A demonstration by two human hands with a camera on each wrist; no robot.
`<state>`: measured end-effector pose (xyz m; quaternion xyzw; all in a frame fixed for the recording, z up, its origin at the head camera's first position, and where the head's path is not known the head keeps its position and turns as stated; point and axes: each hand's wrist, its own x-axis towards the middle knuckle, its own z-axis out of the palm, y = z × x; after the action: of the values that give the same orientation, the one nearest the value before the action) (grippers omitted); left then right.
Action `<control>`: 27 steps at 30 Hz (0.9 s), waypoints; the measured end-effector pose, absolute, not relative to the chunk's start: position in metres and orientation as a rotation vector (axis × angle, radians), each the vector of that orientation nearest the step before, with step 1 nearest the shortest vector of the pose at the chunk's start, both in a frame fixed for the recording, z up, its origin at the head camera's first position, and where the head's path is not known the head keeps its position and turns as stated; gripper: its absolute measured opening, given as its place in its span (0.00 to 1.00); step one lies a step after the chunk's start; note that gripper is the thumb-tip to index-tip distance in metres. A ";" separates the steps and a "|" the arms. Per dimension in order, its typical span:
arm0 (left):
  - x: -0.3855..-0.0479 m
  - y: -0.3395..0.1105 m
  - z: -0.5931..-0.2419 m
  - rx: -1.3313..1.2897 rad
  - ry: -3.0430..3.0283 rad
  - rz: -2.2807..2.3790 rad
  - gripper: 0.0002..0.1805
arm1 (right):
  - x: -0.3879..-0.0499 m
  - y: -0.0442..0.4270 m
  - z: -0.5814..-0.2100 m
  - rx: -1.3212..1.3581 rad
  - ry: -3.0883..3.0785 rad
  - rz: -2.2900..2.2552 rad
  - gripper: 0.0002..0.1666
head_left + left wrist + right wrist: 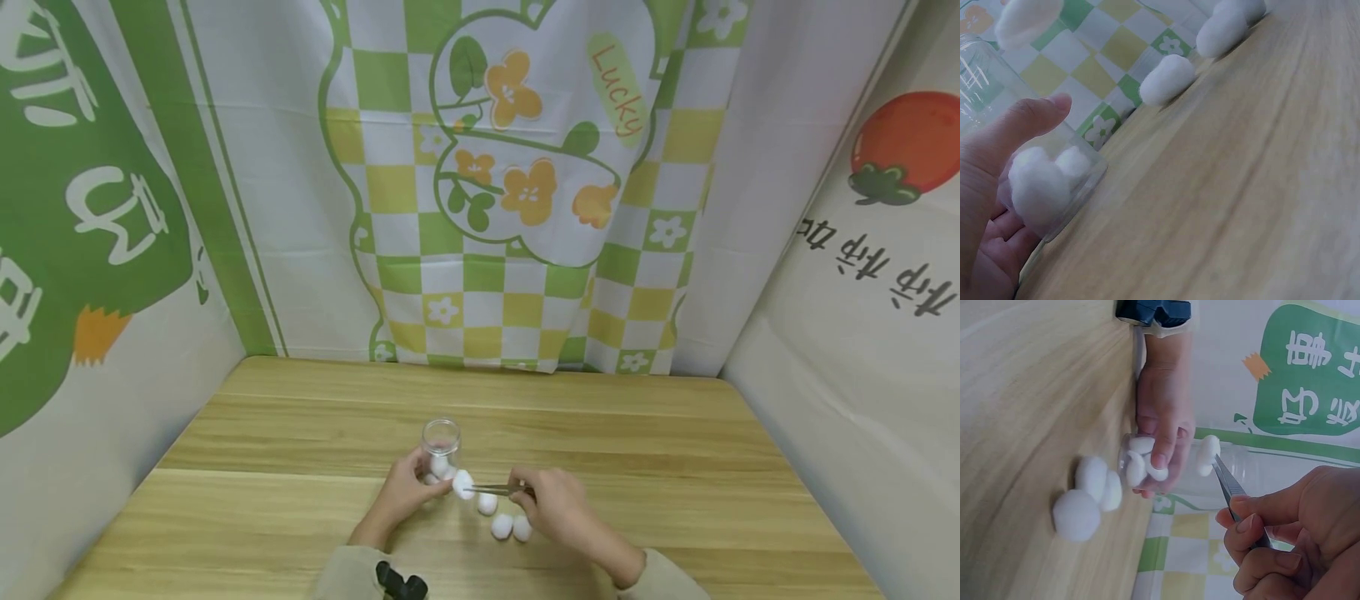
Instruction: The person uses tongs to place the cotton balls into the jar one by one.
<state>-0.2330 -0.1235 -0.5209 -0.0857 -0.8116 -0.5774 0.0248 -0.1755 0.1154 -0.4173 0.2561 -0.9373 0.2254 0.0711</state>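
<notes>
A clear jar [441, 437] stands on the wooden table with several white cotton balls [1040, 187] in its lower part. My left hand [405, 493] curls round the jar low down, its thumb lying across the near side in the left wrist view. Metal tweezers [1230, 485] are pinched between the thumb and fingers of my right hand [1291, 544]. Their tips hold one cotton ball [463, 485], which hangs above the table beside the jar, lower than its rim in the head view. Whether it touches the jar cannot be told.
Three loose cotton balls lie on the table [300, 517] to the right of the jar: one nearer ball [487, 503] and a pair [502, 526] side by side below my right hand. A patterned curtain [480, 275] hangs behind the table's far edge, with printed cloth at both sides.
</notes>
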 end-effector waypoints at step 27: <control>-0.235 -0.121 -0.523 -0.171 -2.554 -1.788 0.30 | -0.182 0.115 -0.392 0.743 -2.736 0.652 0.04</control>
<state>-0.2349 -0.1215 -0.5233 -0.0547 -0.8180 -0.5725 0.0096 -0.1822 0.1147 -0.3921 0.2536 -0.9342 0.2225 0.1159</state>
